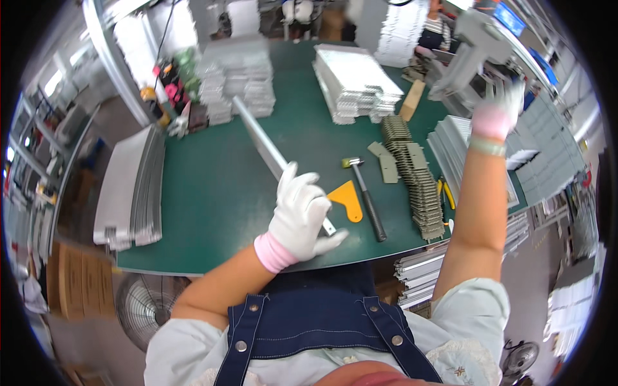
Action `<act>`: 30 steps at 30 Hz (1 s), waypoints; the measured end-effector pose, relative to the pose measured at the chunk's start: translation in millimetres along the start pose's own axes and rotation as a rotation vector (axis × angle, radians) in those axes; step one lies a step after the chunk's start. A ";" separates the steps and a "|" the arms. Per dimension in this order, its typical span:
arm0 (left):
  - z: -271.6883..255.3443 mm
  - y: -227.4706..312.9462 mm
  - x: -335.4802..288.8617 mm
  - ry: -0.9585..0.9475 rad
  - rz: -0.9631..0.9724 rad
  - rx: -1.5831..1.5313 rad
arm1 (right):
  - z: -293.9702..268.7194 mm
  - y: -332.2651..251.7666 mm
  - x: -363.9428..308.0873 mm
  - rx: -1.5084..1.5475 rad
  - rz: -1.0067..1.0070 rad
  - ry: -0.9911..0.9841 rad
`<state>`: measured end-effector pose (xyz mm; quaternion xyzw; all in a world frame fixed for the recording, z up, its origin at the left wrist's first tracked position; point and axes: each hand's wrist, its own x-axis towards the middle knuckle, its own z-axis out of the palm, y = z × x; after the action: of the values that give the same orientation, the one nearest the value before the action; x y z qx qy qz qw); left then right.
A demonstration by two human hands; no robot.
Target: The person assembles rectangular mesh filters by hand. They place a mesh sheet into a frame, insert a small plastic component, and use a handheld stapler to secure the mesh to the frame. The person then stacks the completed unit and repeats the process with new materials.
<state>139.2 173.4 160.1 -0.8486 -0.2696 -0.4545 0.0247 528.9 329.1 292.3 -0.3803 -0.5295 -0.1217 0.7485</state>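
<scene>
My left hand, in a white glove with a pink cuff, is closed around the near part of a long, thin silver metal panel. The panel slants away to the far left over the green worktable. Just right of that hand lie a yellow plastic scraper and a small hammer with a black handle and a yellow-green face. Stretched out to the far right, my right hand is raised beside a grey-white machine. Motion smears its gloved fingers, so any hold there is unclear.
A long row of khaki plates runs along the table's right, with yellow-handled pliers beside it. White panels are stacked at the back, back left and left edge. A floor fan stands lower left.
</scene>
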 end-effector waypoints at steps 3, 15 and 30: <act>7.3 -0.4 4.6 -0.012 0.017 -0.007 | 16.7 7.9 99.1 -0.124 -0.156 -0.321; 19.6 8.5 20.9 -0.039 0.025 0.018 | 68.8 -185.3 77.4 0.900 0.565 -0.607; 29.5 15.0 25.9 -0.129 -0.089 -0.001 | 20.0 -220.3 -30.0 0.985 0.541 -0.545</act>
<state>180.2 180.3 166.2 -0.8633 -0.3078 -0.3998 -0.0133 373.8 186.3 365.8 -0.1284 -0.5805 0.4319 0.6782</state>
